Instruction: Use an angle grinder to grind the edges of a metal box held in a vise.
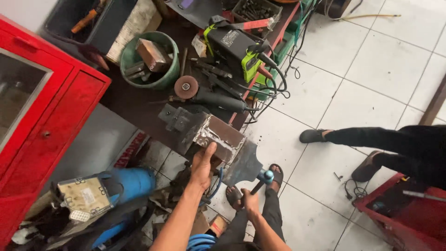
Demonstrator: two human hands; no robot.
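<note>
My left hand grips the near edge of a welded steel piece, a box-like block with a flat dark plate hanging off the bench edge. My right hand holds the dark handle of a hammer whose blue-tinted head sits against the lower right of the plate. My feet in sandals show under the plate on the white tiles.
The dark workbench carries an angle grinder, a green-and-black welding machine with cables, and a green bucket of scrap. A red cabinet stands left. Another person's legs stretch in from the right beside a red toolbox.
</note>
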